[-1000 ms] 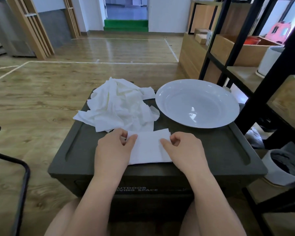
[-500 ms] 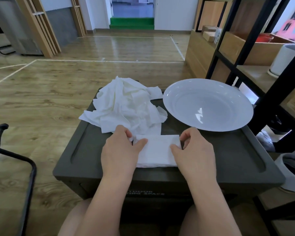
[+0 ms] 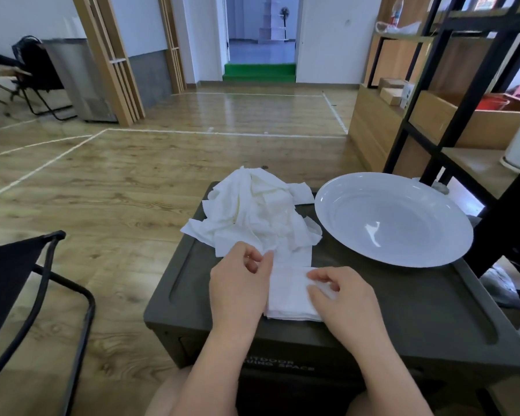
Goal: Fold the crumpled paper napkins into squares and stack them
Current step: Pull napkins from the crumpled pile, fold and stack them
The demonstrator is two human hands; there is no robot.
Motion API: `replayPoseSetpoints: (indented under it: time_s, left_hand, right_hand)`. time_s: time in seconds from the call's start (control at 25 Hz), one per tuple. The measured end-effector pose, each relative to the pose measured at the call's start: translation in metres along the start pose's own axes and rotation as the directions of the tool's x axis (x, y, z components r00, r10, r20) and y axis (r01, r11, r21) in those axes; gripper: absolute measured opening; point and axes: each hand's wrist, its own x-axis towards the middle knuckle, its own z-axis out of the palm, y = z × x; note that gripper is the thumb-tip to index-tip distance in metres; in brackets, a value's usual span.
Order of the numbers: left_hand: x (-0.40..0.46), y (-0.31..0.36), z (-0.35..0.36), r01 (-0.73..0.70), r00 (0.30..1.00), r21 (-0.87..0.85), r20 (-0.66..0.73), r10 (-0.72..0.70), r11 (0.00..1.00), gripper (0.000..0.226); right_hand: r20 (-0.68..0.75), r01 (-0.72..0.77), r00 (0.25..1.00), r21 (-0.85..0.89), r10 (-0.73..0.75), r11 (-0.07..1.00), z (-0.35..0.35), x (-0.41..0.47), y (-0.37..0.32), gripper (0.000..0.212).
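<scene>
Soft white folded paper napkin (image 3: 288, 292), roughly rectangular w/ layered edges, lies flat at near edge of the matte dark-green plastic box lid (image 3: 418, 307). Behind it, touching: crumpled heap of white paper napkins (image 3: 255, 211); glossy round white plate (image 3: 394, 219) to the right. Left hand (image 3: 237, 289) fingers curled, thumb pressing napkin's left edge. Right hand (image 3: 339, 298) pinches its right side, fingers bent.

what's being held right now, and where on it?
The folded napkin on the box lid. Left hand pinches its far left corner; right hand pinches its right edge.
</scene>
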Motion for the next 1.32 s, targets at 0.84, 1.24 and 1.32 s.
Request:
replayPoseSetpoints:
  time_s: [0.84,1.24,1.32]
  left_hand:
    - [0.073,0.046,-0.070,-0.154,0.919,-0.401,0.279,0.280,0.903,0.019]
    - [0.028,0.050,-0.054,0.275,0.774,-0.577,0.607,0.179,0.769,0.031]
    - [0.020,0.045,-0.045,0.291,0.796,-0.511,0.598,0.092,0.809,0.065]
  right_hand:
    - [-0.088,-0.099,0.985,0.398,0.145,0.912,-0.023,-0.001,-0.018,0.020]
    - [0.217,-0.231,0.971,0.742,0.099,0.629,-0.042,-0.002,-0.064,0.023]
    - [0.097,-0.163,0.986,0.715,0.134,0.680,-0.038,-0.003,-0.058,0.021]
